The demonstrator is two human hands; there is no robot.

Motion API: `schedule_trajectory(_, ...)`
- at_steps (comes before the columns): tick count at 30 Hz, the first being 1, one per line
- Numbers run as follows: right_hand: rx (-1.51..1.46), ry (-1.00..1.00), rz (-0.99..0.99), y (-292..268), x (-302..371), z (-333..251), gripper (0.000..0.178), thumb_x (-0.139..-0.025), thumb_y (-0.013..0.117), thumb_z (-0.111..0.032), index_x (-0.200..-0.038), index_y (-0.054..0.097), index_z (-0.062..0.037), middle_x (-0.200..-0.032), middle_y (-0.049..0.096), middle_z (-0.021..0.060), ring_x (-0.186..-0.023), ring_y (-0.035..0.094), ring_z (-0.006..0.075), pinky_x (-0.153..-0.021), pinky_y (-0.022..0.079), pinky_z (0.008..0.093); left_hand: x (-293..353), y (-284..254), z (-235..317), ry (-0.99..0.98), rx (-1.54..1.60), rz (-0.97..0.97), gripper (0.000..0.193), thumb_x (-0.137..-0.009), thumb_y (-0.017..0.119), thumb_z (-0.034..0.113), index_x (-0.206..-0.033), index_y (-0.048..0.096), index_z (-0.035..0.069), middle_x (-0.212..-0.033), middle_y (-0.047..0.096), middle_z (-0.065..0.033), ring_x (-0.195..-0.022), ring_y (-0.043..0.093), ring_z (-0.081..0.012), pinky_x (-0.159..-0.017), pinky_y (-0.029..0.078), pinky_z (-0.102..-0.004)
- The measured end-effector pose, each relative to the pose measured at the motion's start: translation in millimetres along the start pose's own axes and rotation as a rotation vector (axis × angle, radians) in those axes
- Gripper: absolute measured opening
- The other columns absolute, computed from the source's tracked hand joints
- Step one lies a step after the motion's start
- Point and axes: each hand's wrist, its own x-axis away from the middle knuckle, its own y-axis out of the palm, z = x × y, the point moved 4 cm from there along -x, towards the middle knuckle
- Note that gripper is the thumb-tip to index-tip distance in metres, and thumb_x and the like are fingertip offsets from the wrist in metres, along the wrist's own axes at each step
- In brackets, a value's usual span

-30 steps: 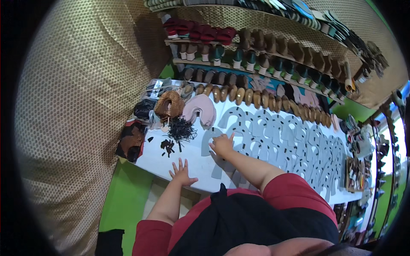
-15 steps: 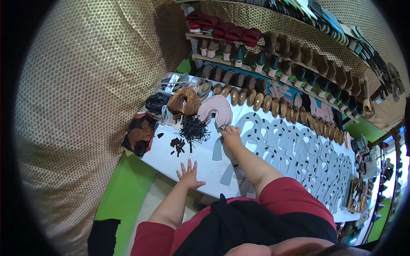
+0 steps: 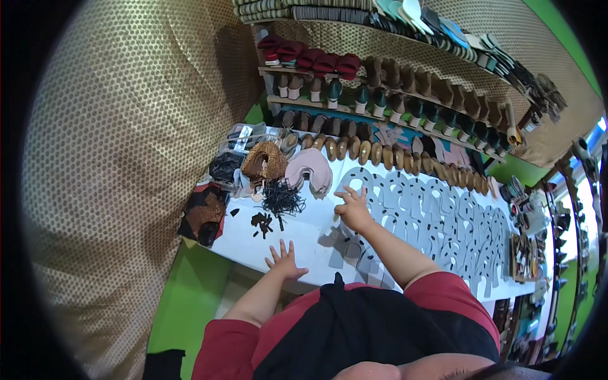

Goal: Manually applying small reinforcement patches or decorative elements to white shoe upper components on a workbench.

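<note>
My left hand [image 3: 285,263] lies at the table's near edge, fingers spread, holding nothing. Farther right, my right hand [image 3: 354,210] is over the left end of the rows of grey horseshoe-shaped pieces [image 3: 411,199], its fingers apart with nothing visible in them. Many grey pieces carry small black strips. Left of my right hand sits a stack of pale pink curved pieces [image 3: 308,166]. Beside that are a tangled pile of thin black strips [image 3: 283,197] and a smaller heap of black bits [image 3: 261,223]. Leopard-print curved pieces [image 3: 264,159] are stacked behind.
A white table [image 3: 291,234] carries everything. Wooden shoe lasts [image 3: 364,152] line its back, below shelves of shoes [image 3: 380,101]. Plastic-wrapped bundles [image 3: 226,166] and dark scraps [image 3: 206,215] sit at the left end. A tool tray [image 3: 524,256] stands at the right end.
My right hand has moved right, away from the pink stack, and its fingers have spread. The grey piece below that stack is gone from there. My left hand stays near the edge.
</note>
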Motion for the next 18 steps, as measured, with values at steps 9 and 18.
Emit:
schedule_trajectory(9, 0.099, 0.184, -0.006, -86.5, 10.7, -29.2, 0.007, -0.069, 0.073, -0.015, -0.069, 0.073, -0.0218, -0.148, 0.048, 0.0068, -0.147, 0.023, 0.0433, -0.111, 0.018, 0.0716, -4.9, -1.9, -50.2, 0.21, 0.072, 0.271, 0.111, -0.076, 0.071, 0.055, -0.16, 0.008, 0.017, -0.166, -0.006, -0.0158, -0.15, -0.009, -0.0442, -0.112, 0.001, -0.0719)
schedule_trajectory(18, 0.192, -0.067, -0.418, 44.8, -23.5, -137.8, 0.009, -0.083, 0.067, -0.023, -0.086, 0.076, -0.0225, -0.151, 0.045, 0.0058, -0.149, 0.023, 0.0352, -0.116, 0.018, 0.066, -35.9, -73.7, -174.7, 0.093, 0.086, 0.581, 0.095, -0.086, 0.066, 0.046, -0.159, 0.014, 0.014, -0.166, 0.0, -0.0159, -0.151, -0.001, -0.0432, -0.119, 0.007, -0.0592)
